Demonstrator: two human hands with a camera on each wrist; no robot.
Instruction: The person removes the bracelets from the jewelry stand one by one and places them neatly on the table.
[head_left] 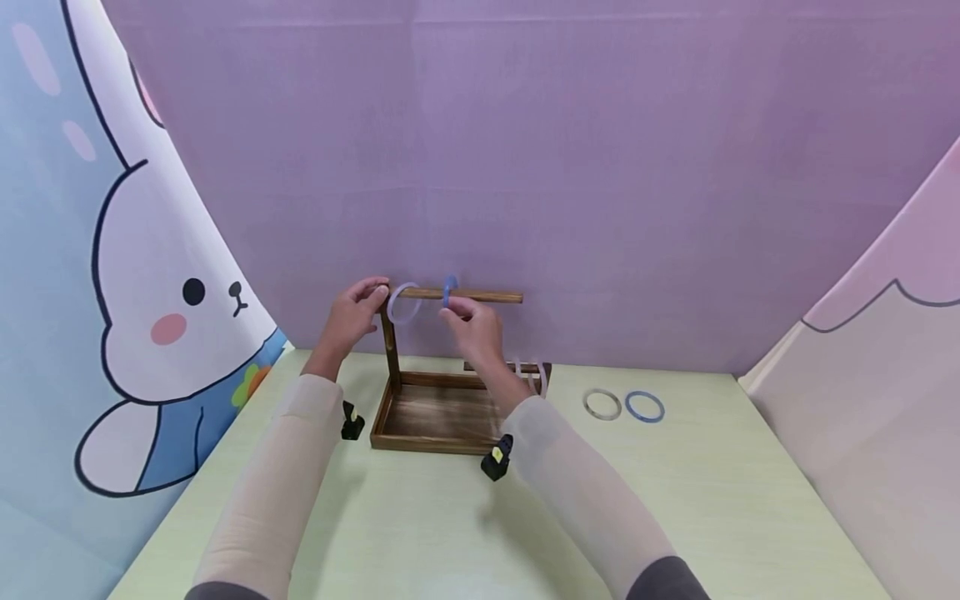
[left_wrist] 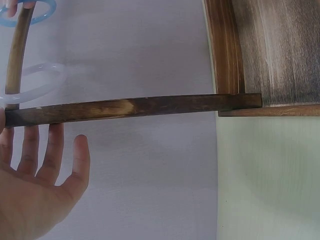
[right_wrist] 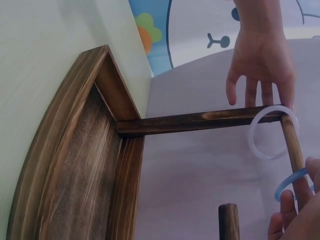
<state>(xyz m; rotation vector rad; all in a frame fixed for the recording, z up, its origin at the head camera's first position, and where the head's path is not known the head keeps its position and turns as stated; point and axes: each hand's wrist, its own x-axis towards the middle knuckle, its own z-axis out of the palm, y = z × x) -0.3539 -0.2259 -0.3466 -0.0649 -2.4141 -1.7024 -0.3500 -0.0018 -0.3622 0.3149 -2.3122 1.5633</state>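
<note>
The right hand (head_left: 471, 327) pinches a blue ring (head_left: 449, 292) between curled fingertips, the ring threaded on the wooden stand's (head_left: 442, 412) top bar (head_left: 480, 296). At 9 o'clock from it, the left hand (head_left: 352, 315) rests with nearly straight fingers on the bar's corner, beside a white ring (head_left: 403, 303) hanging there. The blue ring looks thin, translucent and upright. At 3 o'clock on the bench (head_left: 705, 500) lie 2 more rings (head_left: 624, 406).

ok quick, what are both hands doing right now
Left hand: open, straight fingers against the top of the wooden stand.
Right hand: pinching the blue plastic ring on the horizontal wooden bar.
</note>
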